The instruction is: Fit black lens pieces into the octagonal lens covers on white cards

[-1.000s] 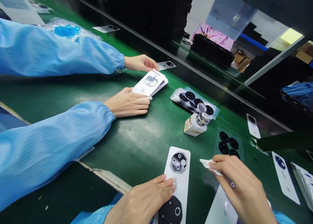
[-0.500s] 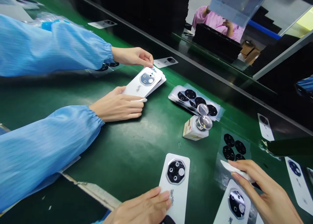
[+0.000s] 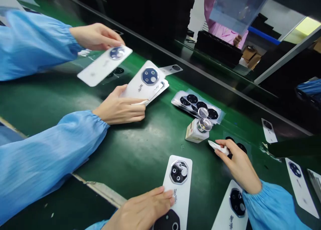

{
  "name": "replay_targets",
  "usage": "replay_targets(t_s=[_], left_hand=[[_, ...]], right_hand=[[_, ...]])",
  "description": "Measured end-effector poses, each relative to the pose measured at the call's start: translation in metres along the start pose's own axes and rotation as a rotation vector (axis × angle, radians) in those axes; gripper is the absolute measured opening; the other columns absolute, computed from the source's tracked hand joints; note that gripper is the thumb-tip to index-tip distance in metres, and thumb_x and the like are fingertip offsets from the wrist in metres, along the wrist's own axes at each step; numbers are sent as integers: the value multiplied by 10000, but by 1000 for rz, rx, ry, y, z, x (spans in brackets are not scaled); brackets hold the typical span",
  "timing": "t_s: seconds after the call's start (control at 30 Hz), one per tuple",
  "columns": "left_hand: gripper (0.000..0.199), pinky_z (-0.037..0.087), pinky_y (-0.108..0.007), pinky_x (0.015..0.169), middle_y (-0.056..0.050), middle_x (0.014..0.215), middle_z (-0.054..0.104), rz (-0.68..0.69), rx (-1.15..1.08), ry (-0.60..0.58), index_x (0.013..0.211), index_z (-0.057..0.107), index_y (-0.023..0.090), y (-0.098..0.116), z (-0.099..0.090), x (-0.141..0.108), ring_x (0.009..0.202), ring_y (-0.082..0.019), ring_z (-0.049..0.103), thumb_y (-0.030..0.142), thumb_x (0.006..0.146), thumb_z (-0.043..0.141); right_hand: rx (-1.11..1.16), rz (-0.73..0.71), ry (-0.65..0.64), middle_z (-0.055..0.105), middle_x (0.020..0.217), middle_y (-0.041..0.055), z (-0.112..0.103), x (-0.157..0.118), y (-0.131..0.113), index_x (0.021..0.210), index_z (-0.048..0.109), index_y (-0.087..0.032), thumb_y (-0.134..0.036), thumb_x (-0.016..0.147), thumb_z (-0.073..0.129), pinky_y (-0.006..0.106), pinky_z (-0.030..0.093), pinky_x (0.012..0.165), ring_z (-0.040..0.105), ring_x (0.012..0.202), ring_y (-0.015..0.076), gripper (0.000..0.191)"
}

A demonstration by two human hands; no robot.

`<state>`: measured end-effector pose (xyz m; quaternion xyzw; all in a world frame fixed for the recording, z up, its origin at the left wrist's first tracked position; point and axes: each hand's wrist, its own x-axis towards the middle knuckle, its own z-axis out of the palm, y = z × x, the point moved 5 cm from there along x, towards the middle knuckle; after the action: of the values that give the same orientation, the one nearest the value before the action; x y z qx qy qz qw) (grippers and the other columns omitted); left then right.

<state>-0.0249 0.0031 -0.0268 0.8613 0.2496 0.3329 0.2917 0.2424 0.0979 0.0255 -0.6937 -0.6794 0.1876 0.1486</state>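
My left hand lies with fingers stretched out across a white phone back panel, just below its printed text. The panel's octagonal camera ring sits at its far end. A black octagonal piece shows beside my fingers, partly hidden by them. My right hand pinches a folded white wipe between thumb and fingers, over a clear sheet of black octagonal stickers. The wipe is close to a square white bottle with an open metal pump top. Another white back panel lies partly under my right sleeve.
At the left, a co-worker's hand holds up a white panel; their other hand grips a stack of panels. Bagged black stickers lie behind the bottle. More panels line the right side.
My right hand has moved away from the panel towards the bottle with the wipe. The co-worker's far hand has drawn a panel off the stack to the left. My left hand stays put.
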Motion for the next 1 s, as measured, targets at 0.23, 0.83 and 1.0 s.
replay_targets(t_s=[0.23,0.83,1.0], left_hand=[[703,463,-323,1024,-112,1201,649,4,138,26,1325,366,164,14,-10,9,1127,-260,602,418,753,686],[396,371,-434,991,-107,1211,480,-256,-111,112,1032,536,222,32,-22,29,1204,-313,379,330,709,737],[369,328,-419,1003,-88,1122,545,-609,-980,96,909,622,189,32,-7,42,1142,-295,450,490,704,686]], right_hand=[[-22,6,48,648,887,39,4,16,4,931,624,-209,-346,805,497,312,435,676,599,780,213,225],[-227,-257,199,508,1211,91,-40,-17,-32,1115,557,-237,-362,879,513,443,426,875,490,1092,282,270],[-166,-509,331,530,1177,58,-68,-89,-64,1024,606,-283,-294,920,487,424,430,880,461,1118,261,158]])
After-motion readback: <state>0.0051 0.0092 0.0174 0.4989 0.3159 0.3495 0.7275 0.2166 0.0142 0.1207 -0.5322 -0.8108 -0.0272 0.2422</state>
